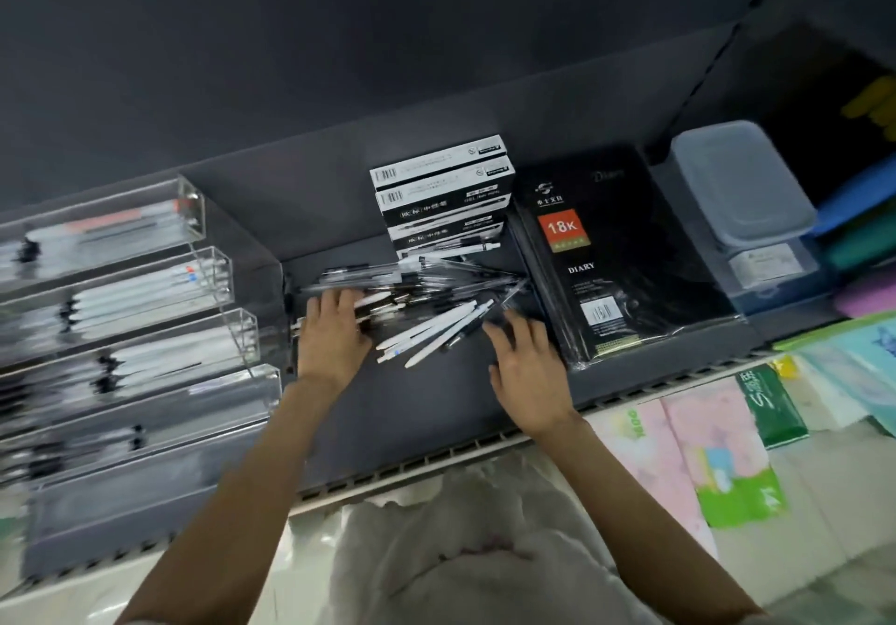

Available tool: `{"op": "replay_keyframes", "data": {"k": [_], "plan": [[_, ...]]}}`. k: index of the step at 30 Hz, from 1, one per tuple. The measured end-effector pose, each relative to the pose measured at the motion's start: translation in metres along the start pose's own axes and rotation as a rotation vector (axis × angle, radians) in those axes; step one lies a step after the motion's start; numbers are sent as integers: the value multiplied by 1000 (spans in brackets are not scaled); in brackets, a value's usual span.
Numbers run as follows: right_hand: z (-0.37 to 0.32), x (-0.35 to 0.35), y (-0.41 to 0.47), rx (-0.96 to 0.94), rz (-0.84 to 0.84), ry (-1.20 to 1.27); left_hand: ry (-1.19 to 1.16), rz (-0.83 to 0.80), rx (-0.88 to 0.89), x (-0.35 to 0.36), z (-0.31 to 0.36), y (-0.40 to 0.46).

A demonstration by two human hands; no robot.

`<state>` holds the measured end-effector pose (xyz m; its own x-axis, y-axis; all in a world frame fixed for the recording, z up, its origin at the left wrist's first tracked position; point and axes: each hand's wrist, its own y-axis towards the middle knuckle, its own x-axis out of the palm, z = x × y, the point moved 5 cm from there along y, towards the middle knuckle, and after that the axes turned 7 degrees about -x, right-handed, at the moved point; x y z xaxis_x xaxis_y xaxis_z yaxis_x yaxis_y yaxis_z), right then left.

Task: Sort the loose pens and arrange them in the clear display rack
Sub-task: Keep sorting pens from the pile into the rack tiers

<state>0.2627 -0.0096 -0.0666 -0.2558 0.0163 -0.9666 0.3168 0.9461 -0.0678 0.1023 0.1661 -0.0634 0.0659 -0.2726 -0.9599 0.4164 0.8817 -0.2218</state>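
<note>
On the dark shelf (426, 411), loose pens (426, 299) lie heaped between the clear display rack (145, 295) and a black diary (625, 256), long axes mostly left-to-right, the white ones angled up to the right. The left hand (332, 333) rests flat, fingers straight, on the heap; the right hand (526, 358) spreads relaxed fingers at its right edge.

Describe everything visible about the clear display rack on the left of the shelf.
The clear display rack looks like transparent acrylic, built as stepped tiers rising toward the back. The upper tiers hold pens lying lengthwise, mostly white-barrelled, some with dark, red or blue parts; blur hides finer detail. The front trough shows only a few dark pieces at its left. It stands on the dark shelf, left of the loose pen pile. Neither hand touches it.
</note>
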Motion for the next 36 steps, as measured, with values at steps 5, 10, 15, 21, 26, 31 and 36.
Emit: {"op": "replay_keyframes", "data": {"k": [5, 10, 15, 21, 26, 31, 36], "plan": [[0, 4, -1, -26, 1, -30, 3, -119, 112, -5, -2, 14], [-8, 2, -3, -52, 72, -59, 134, -138, 132, -9, -2, 12], [-34, 11, -4, -125, 74, 10, 197, -129, 176, -13, -2, 6], [-38, 17, -1, -75, 54, -5, 207, -198, 270, -19, -4, 10], [-37, 20, -2, -73, 66, -13, 268, -294, 262, -27, -5, 19], [-38, 18, -1, -73, 85, -22, 357, -272, 266, -43, -4, 22], [-39, 20, -2, -75, 67, -30, 246, -220, 221, -70, -6, 8]]}}
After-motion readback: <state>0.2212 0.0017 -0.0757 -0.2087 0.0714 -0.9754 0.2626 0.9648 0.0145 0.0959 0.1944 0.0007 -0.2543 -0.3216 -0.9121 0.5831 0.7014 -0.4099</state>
